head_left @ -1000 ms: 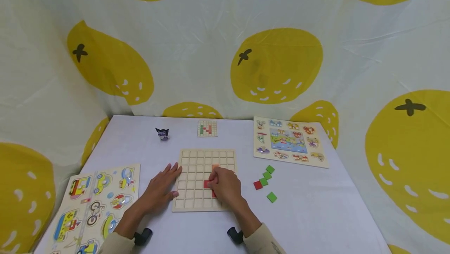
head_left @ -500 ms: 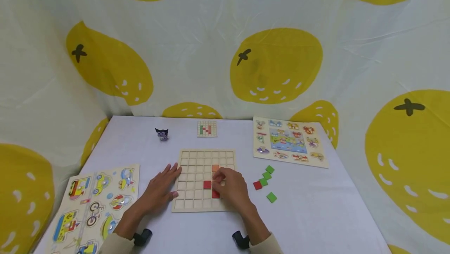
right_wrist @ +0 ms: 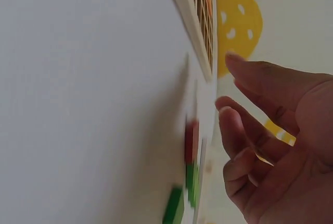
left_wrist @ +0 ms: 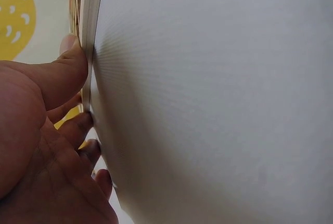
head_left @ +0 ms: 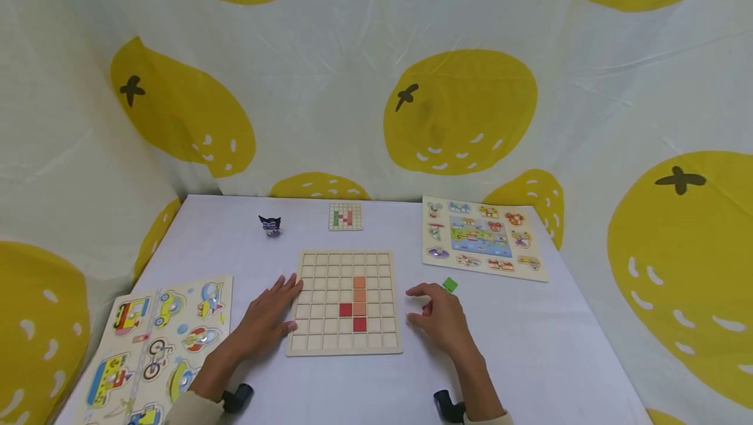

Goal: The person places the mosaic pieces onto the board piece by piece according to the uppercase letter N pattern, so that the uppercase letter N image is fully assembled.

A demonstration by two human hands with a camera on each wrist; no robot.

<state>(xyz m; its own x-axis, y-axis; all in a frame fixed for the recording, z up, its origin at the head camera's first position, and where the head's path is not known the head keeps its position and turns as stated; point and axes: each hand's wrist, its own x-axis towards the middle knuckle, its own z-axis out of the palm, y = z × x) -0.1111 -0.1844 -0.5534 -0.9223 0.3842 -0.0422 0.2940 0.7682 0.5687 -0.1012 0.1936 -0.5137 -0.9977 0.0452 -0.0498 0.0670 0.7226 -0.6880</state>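
My left hand (head_left: 265, 320) rests at the left edge of the wooden grid board (head_left: 344, 352), fingers spread, with its thumb (left_wrist: 65, 75) against the rim. In the grid sit a column of three orange tiles (head_left: 359, 296), a red tile (head_left: 346, 310) to its left and another red tile (head_left: 360, 324) below it. My right hand (head_left: 444, 323) hovers right of the board, thumb and index finger apart with nothing between them. It hides most of the loose tiles. One green tile (head_left: 450, 284) shows beyond it; in the right wrist view a loose red tile (right_wrist: 192, 140) lies near green tiles (right_wrist: 174, 206).
A small pattern card (head_left: 346, 217) lies behind the board, with a dark figurine (head_left: 271, 226) to its left. A vehicle puzzle (head_left: 155, 346) occupies the left side of the table, and an animal puzzle (head_left: 482, 238) the back right.
My right hand has left the board and moved right over the loose tiles, its thumb and index finger parting. The orange column it covered is now in view. My left hand has stayed put.
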